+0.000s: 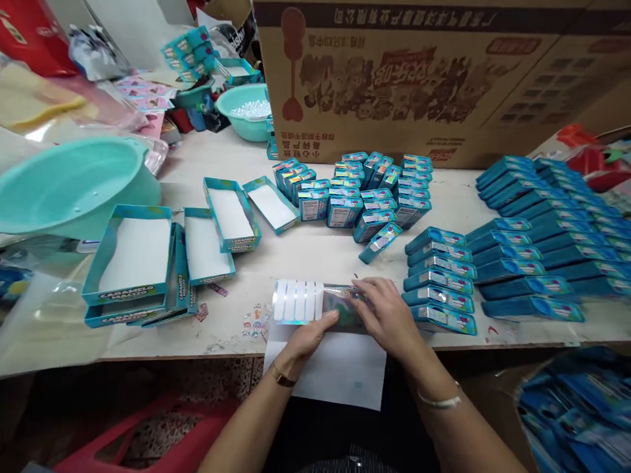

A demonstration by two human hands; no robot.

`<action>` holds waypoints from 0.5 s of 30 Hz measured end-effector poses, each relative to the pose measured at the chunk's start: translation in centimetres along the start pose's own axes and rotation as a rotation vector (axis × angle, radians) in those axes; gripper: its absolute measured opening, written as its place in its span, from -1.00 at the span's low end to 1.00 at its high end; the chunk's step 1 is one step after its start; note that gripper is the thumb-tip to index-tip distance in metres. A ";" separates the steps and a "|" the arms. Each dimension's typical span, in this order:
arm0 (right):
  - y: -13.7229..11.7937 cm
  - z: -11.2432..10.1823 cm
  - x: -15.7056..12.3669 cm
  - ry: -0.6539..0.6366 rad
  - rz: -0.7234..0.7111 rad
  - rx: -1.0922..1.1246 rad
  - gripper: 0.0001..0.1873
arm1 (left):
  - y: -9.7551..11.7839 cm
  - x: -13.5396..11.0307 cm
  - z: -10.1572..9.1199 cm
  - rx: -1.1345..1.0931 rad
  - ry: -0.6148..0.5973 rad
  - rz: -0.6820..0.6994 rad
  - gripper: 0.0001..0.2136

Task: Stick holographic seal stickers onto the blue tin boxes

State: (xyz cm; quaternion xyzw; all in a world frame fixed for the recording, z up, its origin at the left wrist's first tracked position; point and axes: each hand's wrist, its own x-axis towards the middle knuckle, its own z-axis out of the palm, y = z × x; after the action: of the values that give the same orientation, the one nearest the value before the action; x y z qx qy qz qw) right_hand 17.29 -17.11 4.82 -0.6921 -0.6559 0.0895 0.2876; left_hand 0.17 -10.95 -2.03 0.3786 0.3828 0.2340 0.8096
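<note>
Near the table's front edge, a shiny sticker sheet (300,302) lies between my hands, with white strips on its left part and a dark, glossy right part. My left hand (308,341) is closed on its lower edge, thumb on top. The bent fingers of my right hand (387,309) grip the dark part at its upper right; whatever is under the fingertips is hidden. Beneath the sheet, white paper (340,374) hangs over the table edge. Just beyond, a small blue box (380,243) stands apart from several grouped blue boxes (345,210).
Rows of blue boxes (513,263) fill the right side. Open teal trays (167,263) are at left, beside a big mint basin (73,190). A smaller bowl (236,118) holds white beads. A large cardboard carton (394,85) blocks the back. A bag of blue boxes (582,407) sits lower right.
</note>
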 end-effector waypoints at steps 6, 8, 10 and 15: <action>-0.3 0.8 4.9 -0.341 0.045 0.244 -0.80 | 0.7 -1.0 0.0 0.212 -0.022 -0.141 -0.51; -0.4 1.1 5.1 -0.365 0.044 0.333 -0.83 | 0.9 -1.6 0.2 0.248 -0.030 -0.121 -0.53; -0.3 1.5 4.8 -0.331 0.039 0.374 -0.83 | 1.0 -2.2 0.6 0.257 0.038 -0.055 -0.56; -0.3 2.6 3.8 -0.221 0.023 0.303 -0.83 | 0.3 -2.3 1.1 0.121 0.318 0.141 -0.52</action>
State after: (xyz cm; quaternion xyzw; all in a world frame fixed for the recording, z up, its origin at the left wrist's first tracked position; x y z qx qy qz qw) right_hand 16.21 -12.77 3.82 -0.6344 -0.6546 0.2660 0.3136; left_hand -0.37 -12.78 -0.32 0.4105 0.4919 0.3235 0.6963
